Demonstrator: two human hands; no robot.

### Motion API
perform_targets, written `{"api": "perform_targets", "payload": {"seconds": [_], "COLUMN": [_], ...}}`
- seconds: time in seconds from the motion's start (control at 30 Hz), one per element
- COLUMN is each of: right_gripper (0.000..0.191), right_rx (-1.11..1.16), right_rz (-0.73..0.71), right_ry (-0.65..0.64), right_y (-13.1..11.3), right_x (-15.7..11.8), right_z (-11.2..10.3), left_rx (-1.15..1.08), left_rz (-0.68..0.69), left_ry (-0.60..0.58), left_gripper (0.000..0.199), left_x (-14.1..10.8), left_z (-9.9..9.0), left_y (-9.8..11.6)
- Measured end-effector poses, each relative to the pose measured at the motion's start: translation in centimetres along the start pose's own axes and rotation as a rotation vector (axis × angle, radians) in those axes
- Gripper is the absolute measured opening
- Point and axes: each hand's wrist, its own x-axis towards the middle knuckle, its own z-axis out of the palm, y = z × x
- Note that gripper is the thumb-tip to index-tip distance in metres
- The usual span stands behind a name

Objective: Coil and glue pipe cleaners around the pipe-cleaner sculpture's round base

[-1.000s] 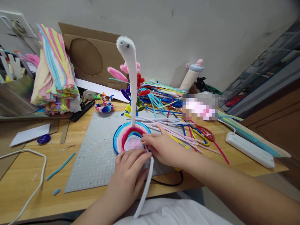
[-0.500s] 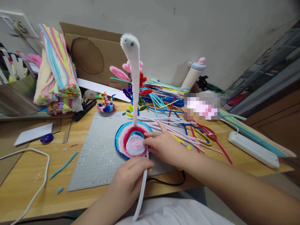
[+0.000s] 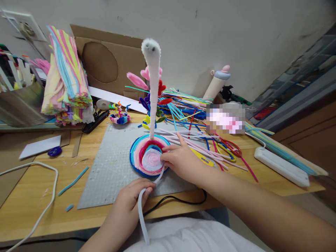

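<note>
A white pipe cleaner (image 3: pixel 142 213) runs from the coiled disc down through my left hand (image 3: pixel 135 194), whose thumb and fingers pinch it, and its tail hangs toward my lap. My right hand (image 3: pixel 181 159) presses thumb and fingertips on the strip's other end at the disc's right edge, with the index finger raised. The round disc (image 3: pixel 135 159) has blue, pink and red rings around a white and pale pink coil. From its back edge rises a fuzzy white stalk (image 3: pixel 154 87) with dark dots at its top. Colored petal shapes, such as a pink one (image 3: pixel 137 81), show behind the stalk.
A grey cutting mat (image 3: pixel 97 182) lies under the disc. Loose pipe cleaners (image 3: pixel 207 150) and red-handled scissors (image 3: pixel 231 146) are to the right, near a white power strip (image 3: pixel 280 166). Bundled pipe cleaners (image 3: pixel 68 77) stand at back left. A black cable (image 3: pixel 173 198) crosses the front.
My left hand has shifted left and slightly down, pulling the white pipe cleaner from near vertical to a leftward slant. My right hand stays at the disc's edge. The view has shifted slightly.
</note>
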Motion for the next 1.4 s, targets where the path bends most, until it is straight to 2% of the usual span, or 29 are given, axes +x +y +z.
{"api": "perform_targets", "payload": {"seconds": [0.17,0.3,0.4,0.67,0.9,1.0,1.1,1.27,1.4], "right_gripper": [0.022,0.024,0.023,0.022,0.021,0.028,0.042,0.053,0.051], "right_rx": [-0.097,-0.121,-0.122,-0.111,0.013,0.002,-0.062,0.016,0.054], "right_rz": [-0.023,-0.021,-0.001,0.02,0.003,-0.01,-0.018,0.116,0.169], "right_ry": [-0.028,-0.05,-0.081,-0.112,-0.054,-0.023,-0.023,-0.032,0.007], "right_y": [-0.5,-0.7,-1.0,-1.4,-1.5,-1.8,-2.4,-3.4,-3.9], "right_x": [0.1,0.4,0.7,0.9,-1.3,-2.7,-3.8,-4.6,-4.8], "right_z": [0.1,0.0,-0.3,-0.6,-0.3,0.6,1.5,2.4,3.0], "left_rx": [-0.101,-0.276,-0.3,-0.198,-0.107,-0.074,-0.062,-0.044,-0.074], "left_rz": [-0.135,-0.302,-0.365,-0.279,-0.207,-0.186,-0.183,-0.183,-0.2], "left_ry": [-0.004,-0.001,0.01,-0.059,-0.063,-0.064,-0.067,-0.068,-0.052], "left_gripper": [0.027,0.034,0.038,0.034,0.03,0.031,0.033,0.033,0.032], "left_x": [-0.3,-0.4,-0.1,0.5,-0.1,0.0,0.1,0.3,0.2], "left_z": [-1.0,-1.9,-2.5,-3.1,-3.4,-3.4,-3.2,-3.0,-3.0], "left_y": [0.2,-0.4,-0.8,-0.5,-0.2,-0.1,-0.2,-0.5,-0.5]}}
